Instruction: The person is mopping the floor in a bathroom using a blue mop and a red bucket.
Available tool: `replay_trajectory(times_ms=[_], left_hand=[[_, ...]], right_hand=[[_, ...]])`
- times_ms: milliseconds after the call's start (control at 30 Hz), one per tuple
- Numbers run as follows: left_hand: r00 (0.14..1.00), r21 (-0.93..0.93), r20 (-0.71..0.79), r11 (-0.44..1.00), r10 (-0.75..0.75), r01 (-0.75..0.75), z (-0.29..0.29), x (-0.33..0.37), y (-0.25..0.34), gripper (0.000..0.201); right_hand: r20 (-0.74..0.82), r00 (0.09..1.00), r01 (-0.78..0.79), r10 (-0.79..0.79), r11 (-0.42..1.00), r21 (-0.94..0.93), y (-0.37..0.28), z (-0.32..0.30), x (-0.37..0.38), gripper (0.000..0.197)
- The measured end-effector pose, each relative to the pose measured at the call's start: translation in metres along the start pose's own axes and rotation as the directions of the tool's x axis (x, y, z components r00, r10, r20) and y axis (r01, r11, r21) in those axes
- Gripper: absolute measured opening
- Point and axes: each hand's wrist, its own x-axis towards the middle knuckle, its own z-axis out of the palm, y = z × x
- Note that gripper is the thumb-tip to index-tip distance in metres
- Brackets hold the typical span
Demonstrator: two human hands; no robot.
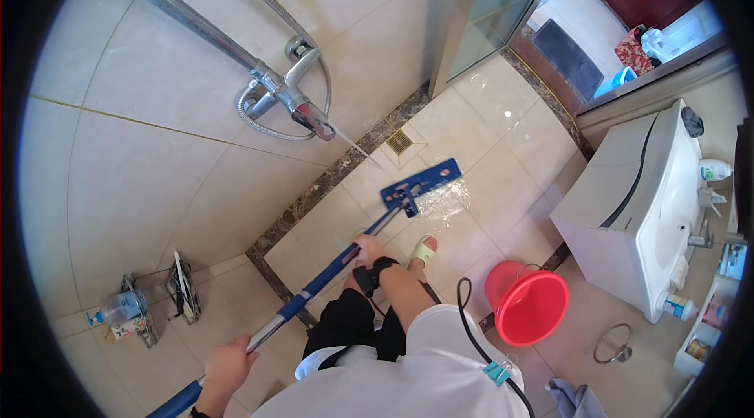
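The left hand [228, 365] is at 7 o'clock of the view, fingers curled into a closed grip, the short visible length of left forearm [210, 401] running on toward 7 o'clock. The right hand [368, 248], at 6 o'clock just below centre, is likewise closed; the bare right forearm [402, 291] extends from it toward 5 o'clock, banded in black at the wrist.

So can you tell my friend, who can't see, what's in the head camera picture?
The left hand and right hand grip a long mop, its flat blue head by wet bathroom tiles. Water streams from a silver wall tap; a red bucket and white sink are at the right.
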Motion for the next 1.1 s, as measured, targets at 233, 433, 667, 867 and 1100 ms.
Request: replay_trajectory(times_ms=[233, 433, 667, 867, 1100], left_hand=[[0.981, 0.042, 0.002, 0.980, -0.196, 0.195, -0.007, -0.026, -0.017, 0.026], [0.984, 0.191, -0.095, 0.968, -0.149, 0.165, 0.012, -0.037, -0.061, 0.022], [0.950, 0.109, -0.200, 0.958, -0.239, 0.264, 0.040, 0.042, -0.035, 0.024], [0.939, -0.052, -0.049, 0.940, -0.341, 0.338, 0.047, 0.025, -0.060, 0.026], [0.903, -0.117, -0.064, 0.901, -0.426, 0.417, 0.030, -0.040, -0.068, 0.025]], right_hand=[[0.018, 0.799, -0.488, 0.600, 0.632, 0.601, -0.095, 0.107, 0.018, 0.012], [0.070, 0.828, -0.464, 0.557, 0.609, 0.644, -0.047, 0.129, 0.017, 0.015], [0.212, 0.945, -0.301, 0.247, 0.911, 0.280, -0.018, 0.105, -0.013, 0.024], [0.473, 0.753, -0.603, 0.457, 0.768, 0.218, -0.156, 0.027, -0.070, 0.028], [-0.677, 0.736, -0.289, -0.022, 0.893, -0.345, -0.158, -0.256, -0.056, 0.031]])
